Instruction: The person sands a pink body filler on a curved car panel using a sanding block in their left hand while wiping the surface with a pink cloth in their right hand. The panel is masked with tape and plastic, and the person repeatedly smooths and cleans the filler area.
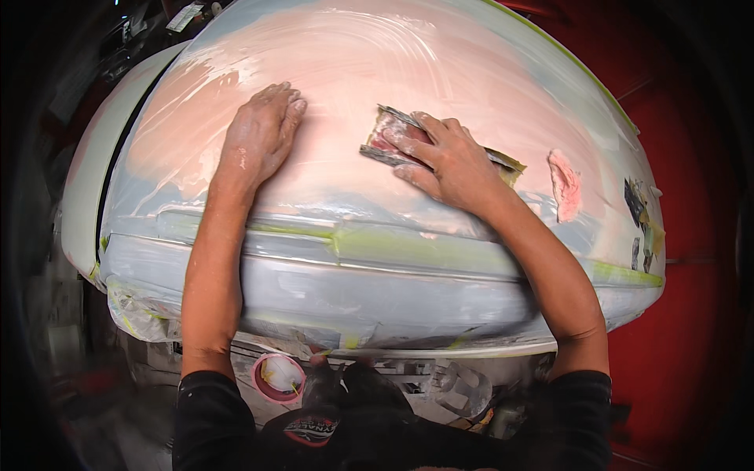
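Sanding block, just one, is lying on one pink-and-grey panel, my right hand curling around it; at its nine o'clock my left hand is resting outstretched, holding nothing; one pink scrap is lying toward four o'clock.

A black short-sleeved shirt is worn, marked with a red-and-white emblem. Both forearms are exposed below the sleeves. The left hand and right hand are bared and streaked with pale residue.
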`<state>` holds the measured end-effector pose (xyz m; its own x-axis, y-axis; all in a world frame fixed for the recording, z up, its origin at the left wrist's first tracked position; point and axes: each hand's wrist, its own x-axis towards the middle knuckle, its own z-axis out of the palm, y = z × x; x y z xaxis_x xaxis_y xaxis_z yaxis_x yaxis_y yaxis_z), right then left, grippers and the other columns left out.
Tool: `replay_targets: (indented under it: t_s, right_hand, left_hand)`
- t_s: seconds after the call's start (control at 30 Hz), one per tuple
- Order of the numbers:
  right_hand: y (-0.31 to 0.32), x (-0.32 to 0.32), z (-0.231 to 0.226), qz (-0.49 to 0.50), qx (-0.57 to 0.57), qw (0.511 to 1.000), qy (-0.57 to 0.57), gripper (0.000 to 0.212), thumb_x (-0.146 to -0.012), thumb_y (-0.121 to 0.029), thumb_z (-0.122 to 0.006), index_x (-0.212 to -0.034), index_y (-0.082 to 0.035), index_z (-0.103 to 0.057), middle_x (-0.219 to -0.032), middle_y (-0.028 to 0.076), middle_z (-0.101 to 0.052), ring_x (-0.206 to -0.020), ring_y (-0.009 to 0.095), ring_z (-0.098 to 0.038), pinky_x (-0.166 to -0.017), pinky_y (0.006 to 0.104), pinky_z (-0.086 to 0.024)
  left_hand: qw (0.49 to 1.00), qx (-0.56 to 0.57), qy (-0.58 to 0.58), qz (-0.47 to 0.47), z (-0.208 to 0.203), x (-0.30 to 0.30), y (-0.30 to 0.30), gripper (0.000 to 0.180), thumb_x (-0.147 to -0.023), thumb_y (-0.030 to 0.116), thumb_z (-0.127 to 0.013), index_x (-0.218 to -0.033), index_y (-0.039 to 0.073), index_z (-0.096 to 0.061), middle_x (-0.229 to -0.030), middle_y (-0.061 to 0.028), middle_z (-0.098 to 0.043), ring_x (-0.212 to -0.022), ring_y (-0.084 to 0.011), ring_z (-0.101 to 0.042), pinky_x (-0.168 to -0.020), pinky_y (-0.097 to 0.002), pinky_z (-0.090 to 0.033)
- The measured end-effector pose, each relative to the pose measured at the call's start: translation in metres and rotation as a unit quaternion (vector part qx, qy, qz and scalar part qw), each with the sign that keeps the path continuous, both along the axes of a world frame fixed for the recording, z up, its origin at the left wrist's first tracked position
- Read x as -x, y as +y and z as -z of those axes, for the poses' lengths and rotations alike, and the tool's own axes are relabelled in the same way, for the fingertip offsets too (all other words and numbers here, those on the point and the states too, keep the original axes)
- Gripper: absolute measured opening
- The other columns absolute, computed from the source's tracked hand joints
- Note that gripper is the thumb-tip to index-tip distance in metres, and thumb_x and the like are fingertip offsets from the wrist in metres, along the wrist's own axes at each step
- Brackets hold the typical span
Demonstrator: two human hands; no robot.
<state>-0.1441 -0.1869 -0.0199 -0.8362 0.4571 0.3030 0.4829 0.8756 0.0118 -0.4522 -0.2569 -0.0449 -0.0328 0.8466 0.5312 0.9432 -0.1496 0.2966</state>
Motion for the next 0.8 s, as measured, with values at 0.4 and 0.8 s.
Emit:
replay_targets:
  t_s: [0.4, 0.8]
  right_hand:
    - [0.002, 0.003, -0.007, 0.036, 0.01, 0.999, -0.012, 0.045, -0.095, -0.042, -0.067, -0.132, -0.017, -0.07, -0.135, 0.023, -0.061, -0.111, 0.045, -0.059, -0.099, 0.0508, -0.05]
    - [0.139, 0.023, -0.009, 0.119, -0.003, 0.993, 0.016, 0.048, -0.097, -0.044, -0.061, -0.133, -0.013, -0.069, -0.125, 0.027, -0.067, -0.107, 0.048, -0.065, -0.099, 0.0493, -0.051]
  left_hand:
    - [0.999, -0.034, 0.005, 0.018, 0.003, 0.0, 0.005, 0.039, -0.105, 0.029, -0.054, -0.113, -0.006, -0.07, -0.125, -0.0271, -0.067, -0.124, -0.0441, -0.059, -0.109, -0.047, -0.045]
    - [0.998, -0.022, -0.021, 0.05, -0.002, -0.021, 0.013, 0.036, -0.104, 0.028, -0.055, -0.107, -0.004, -0.07, -0.117, -0.0275, -0.069, -0.118, -0.0444, -0.061, -0.106, -0.0486, -0.047]
